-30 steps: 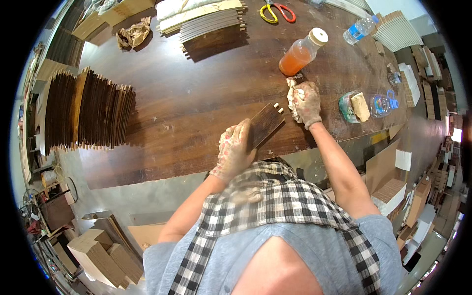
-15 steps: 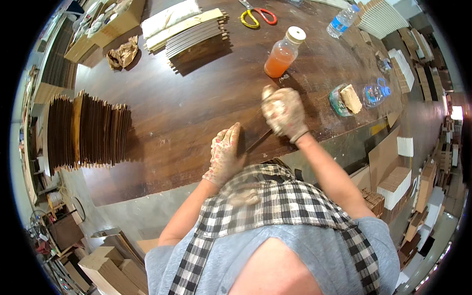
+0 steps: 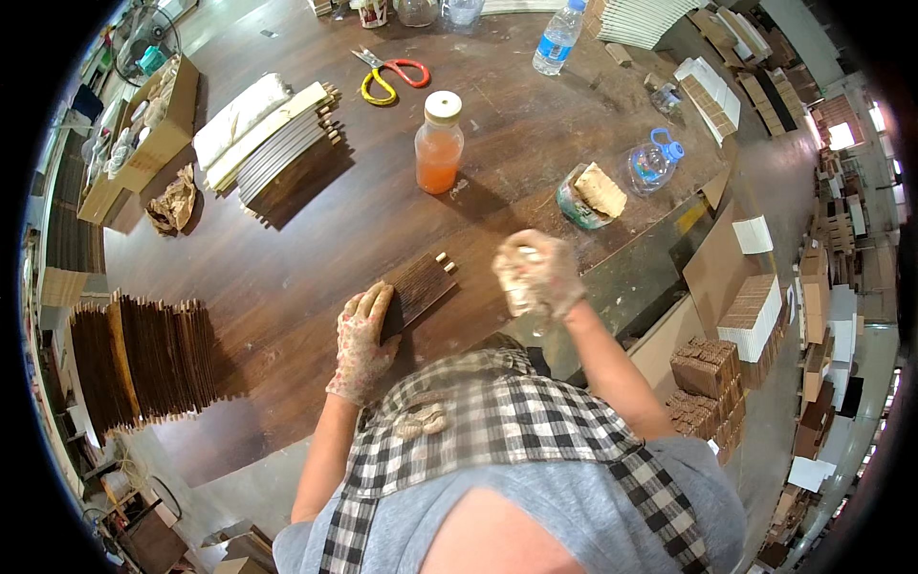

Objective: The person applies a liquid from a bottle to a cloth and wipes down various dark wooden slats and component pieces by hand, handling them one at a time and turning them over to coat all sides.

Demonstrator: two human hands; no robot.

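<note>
My left hand (image 3: 363, 344), in a pale patterned work glove, grips the near left end of a dark wooden board (image 3: 421, 295) lying on the table. Two short pale dowels (image 3: 447, 262) stick out of the board's far right end. To the right, apart from the board, my gloved right hand (image 3: 538, 273) is held above the table's near edge with its fingers curled in. What it holds, if anything, is hidden. Beyond it stands a cut plastic tub (image 3: 577, 206) with a tan block (image 3: 601, 189) in its top.
A bottle of orange drink (image 3: 439, 158) stands ahead, with scissors (image 3: 387, 75) behind it. Stacked boards stand at left (image 3: 143, 364) and far left (image 3: 287, 163), near crumpled brown paper (image 3: 173, 201) and a cardboard box (image 3: 143, 143). Water bottles (image 3: 557, 40) (image 3: 652, 167) stand at right.
My view has shifted and turned. The board, earlier a thin dark strip between my hands, now shows its broad face beside my left hand. My right hand has moved away from the orange bottle.
</note>
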